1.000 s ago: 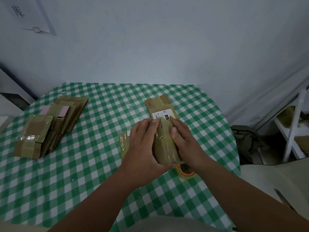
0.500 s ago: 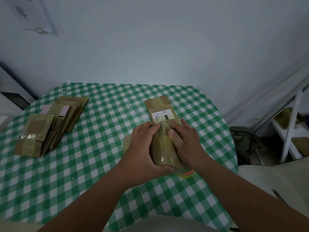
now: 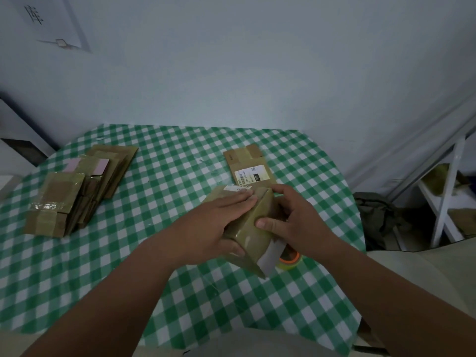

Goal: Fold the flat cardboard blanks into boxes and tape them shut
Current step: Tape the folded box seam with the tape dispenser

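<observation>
Cardboard box (image 3: 253, 228), folded up and glossy with clear tape, sits tilted between both hands above the near-right part of the checked table (image 3: 159, 266). Left hand (image 3: 211, 228) lies over its left face with the fingers straight and flat, the thumb tucked under the near edge. Right hand (image 3: 296, 222) curls round the right side, thumb pressed on the top face and fingers wrapped over the far end, so this hand grips the box. A white strip shows at the box's near end. Just under that end, a tape roll (image 3: 289, 258) with an orange core lies on the cloth, mostly hidden. Just beyond the box a flat blank (image 3: 248, 167) with a white printed label lies on the table. Well apart on the left, a stack of blanks (image 3: 77, 189) rests near the table's edge.
</observation>
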